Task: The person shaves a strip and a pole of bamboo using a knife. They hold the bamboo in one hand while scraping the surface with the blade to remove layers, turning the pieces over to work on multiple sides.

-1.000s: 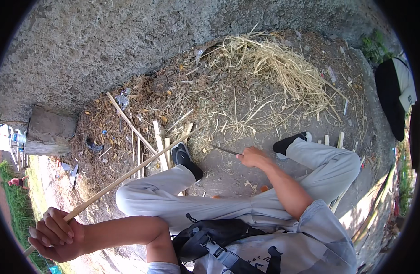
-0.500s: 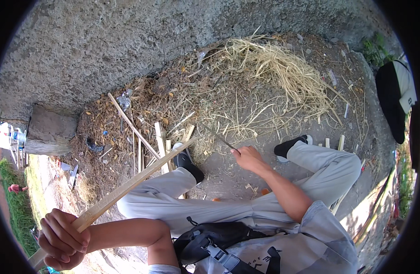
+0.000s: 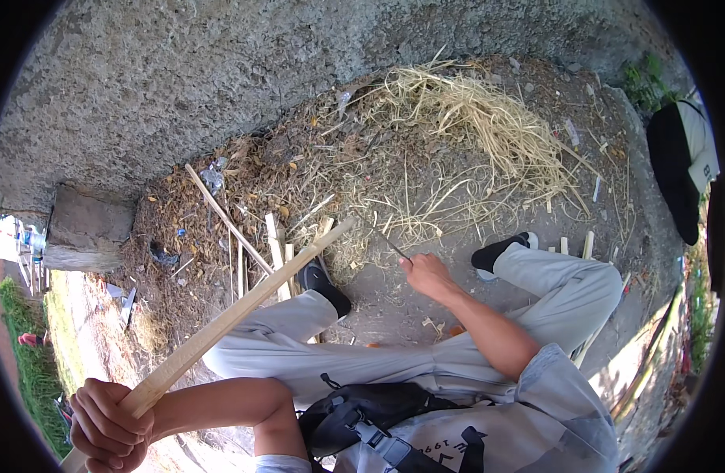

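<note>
My left hand (image 3: 110, 426) is wrapped round a long, pale strip of wood or bamboo (image 3: 240, 309) at the lower left. The strip slants up and to the right across my left leg, its far end between my feet. In my closed right hand (image 3: 429, 276) is a knife (image 3: 392, 246) with a thin dark blade; the handle is hidden in my fist. The blade points up and left, its tip close to the strip's far end. Whether the two touch, I cannot tell.
Pale fibrous shavings (image 3: 496, 118) lie heaped by the rough wall (image 3: 221, 71). Several wooden strips (image 3: 274, 244) stand near my left shoe (image 3: 319, 277); others lie past my right leg. A grey block (image 3: 91, 225) sits at the left. A black-and-white bag or cap-like item (image 3: 678, 165) is at far right.
The strip in my left hand has shifted up and to the right, so its far end now sits nearer the blade. My right hand has moved only slightly, with the knife still in it.
</note>
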The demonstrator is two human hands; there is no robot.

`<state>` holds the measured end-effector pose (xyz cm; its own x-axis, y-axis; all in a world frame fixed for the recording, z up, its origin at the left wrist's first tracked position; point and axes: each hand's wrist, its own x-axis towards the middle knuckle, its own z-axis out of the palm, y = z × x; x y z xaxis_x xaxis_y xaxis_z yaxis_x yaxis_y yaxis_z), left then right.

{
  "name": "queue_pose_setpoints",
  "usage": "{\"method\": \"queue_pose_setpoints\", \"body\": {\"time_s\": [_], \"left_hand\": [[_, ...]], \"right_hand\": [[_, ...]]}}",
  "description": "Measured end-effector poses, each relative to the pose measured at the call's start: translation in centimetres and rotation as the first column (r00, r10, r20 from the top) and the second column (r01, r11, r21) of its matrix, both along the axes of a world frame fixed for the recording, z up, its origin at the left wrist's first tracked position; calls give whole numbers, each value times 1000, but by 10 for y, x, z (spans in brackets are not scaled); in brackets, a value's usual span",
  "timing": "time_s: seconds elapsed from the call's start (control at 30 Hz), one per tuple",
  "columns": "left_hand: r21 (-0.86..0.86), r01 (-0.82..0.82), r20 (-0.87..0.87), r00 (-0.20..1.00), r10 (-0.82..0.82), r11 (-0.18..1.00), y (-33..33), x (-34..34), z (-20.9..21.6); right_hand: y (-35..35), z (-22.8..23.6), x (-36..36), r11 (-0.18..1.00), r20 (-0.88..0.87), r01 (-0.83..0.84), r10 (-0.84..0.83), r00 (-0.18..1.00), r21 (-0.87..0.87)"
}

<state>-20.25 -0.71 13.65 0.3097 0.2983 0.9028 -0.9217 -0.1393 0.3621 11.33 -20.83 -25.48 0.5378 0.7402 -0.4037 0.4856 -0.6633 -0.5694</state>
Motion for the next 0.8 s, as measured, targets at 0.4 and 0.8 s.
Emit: {"method": "queue_pose_setpoints", "body": {"time_s": [0.4, 0.8], "left_hand": [[4, -291, -36, 956, 291, 957, 7, -29, 3], [-35, -301, -76, 952, 297, 953, 13, -66, -1]], "right_hand": [[45, -33, -59, 979, -635, -100, -37, 772, -179], [13, -37, 27, 936, -47, -153, 146, 988, -317]]}}
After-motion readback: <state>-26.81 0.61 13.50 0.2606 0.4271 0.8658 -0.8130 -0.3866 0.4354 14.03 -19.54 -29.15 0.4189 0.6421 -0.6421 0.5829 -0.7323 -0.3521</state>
